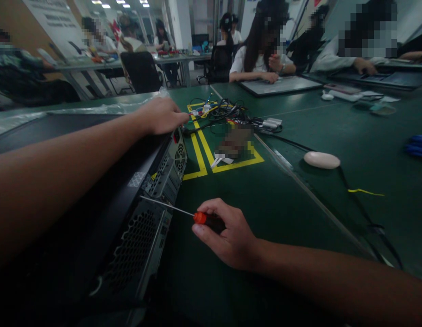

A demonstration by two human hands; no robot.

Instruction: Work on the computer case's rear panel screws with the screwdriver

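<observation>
A black desktop computer case (71, 181) lies on its side at the left, its metal rear panel with vents and fan grille facing right. My left hand (161, 116) is over the far edge of the case, holding it there, with most of its fingers hidden. In front of the rear panel, my right hand (233, 234) is closed round a screwdriver (200, 218) with a red and black handle. The long thin shaft points left, and its tip meets the rear edge of the case near the side panel; the exact contact spot is too small to make out.
Beyond the case, a tangle of cables (231, 111) lies on the green table (282, 204) by yellow tape markings (200, 154). A pale oval object (321, 160) sits on a black cable. Across the table, people handle flat dark panels (282, 85).
</observation>
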